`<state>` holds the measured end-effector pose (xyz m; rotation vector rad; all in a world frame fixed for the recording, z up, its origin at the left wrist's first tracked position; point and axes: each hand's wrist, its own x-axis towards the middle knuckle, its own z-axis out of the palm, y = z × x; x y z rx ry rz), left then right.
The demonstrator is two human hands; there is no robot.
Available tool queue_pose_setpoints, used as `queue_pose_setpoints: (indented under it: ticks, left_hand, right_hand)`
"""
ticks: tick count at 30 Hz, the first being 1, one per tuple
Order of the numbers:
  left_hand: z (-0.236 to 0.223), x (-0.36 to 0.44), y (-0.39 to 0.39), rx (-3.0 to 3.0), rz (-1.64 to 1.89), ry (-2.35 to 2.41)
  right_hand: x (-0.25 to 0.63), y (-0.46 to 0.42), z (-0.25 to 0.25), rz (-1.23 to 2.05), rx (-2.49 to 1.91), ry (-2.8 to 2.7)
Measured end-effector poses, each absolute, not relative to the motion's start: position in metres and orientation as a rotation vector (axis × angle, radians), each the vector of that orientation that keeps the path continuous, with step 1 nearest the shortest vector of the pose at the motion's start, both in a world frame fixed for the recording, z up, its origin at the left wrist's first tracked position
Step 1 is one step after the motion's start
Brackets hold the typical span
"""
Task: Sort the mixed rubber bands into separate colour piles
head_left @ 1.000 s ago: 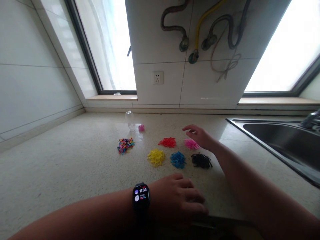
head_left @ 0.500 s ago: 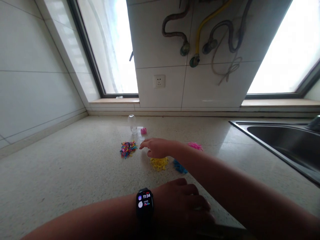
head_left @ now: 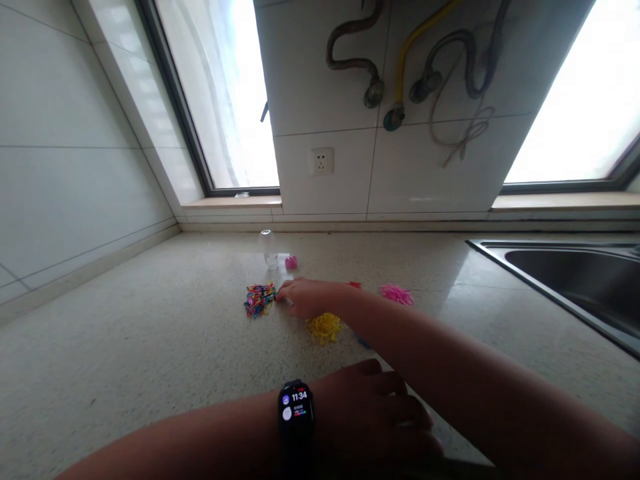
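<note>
My right hand (head_left: 305, 298) reaches across the counter to the right edge of a mixed-colour pile of small rubber bands (head_left: 259, 299). Its fingertips are pinched together there; whatever lies between them is too small to make out. Under that hand and forearm are a yellow pile (head_left: 324, 328) and a partly hidden blue pile (head_left: 362, 341). Beyond the forearm a bit of a red pile (head_left: 355, 285) shows, with a pink pile (head_left: 397, 295) to its right. My left hand (head_left: 373, 407), a watch (head_left: 296, 408) on its wrist, lies near the front with fingers loosely apart, holding nothing visible.
Behind the mixed pile stand a clear, bottle-like container (head_left: 269, 251) and a small pink piece (head_left: 291, 262). A steel sink (head_left: 493, 252) is set into the counter (head_left: 165, 333) at right. The tiled back wall bears a socket (head_left: 323, 161) and hoses.
My right hand's fingers, stretched out before, have closed together at the edge of the mixed pile. The red pile now shows past the forearm, and less of the blue one. My left hand stays put.
</note>
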<state>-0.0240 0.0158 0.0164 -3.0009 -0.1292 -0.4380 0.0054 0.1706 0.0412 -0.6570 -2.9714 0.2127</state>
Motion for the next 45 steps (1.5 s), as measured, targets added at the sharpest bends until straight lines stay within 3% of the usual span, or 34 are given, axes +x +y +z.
queue_pose_setpoints:
  ticks: [16, 27, 35, 45]
  left_hand:
    - [0.017, -0.026, 0.015, -3.038, -0.438, -0.135]
    - [0.018, -0.025, 0.015, -3.061, -0.463, -0.136]
    - [0.02, -0.022, 0.015, -3.092, -0.448, -0.153]
    - [0.024, -0.018, 0.013, -3.16, -0.467, -0.2]
  right_hand:
    - [0.015, 0.175, 0.04, 0.227, -0.581, -3.019]
    - [0.116, 0.136, 0.085, 0.604, -0.708, -2.663]
    - [0.199, 0.127, 0.051, 0.739, -1.036, -2.129]
    - [0.214, 0.112, 0.052, 0.791, -0.965, -2.008]
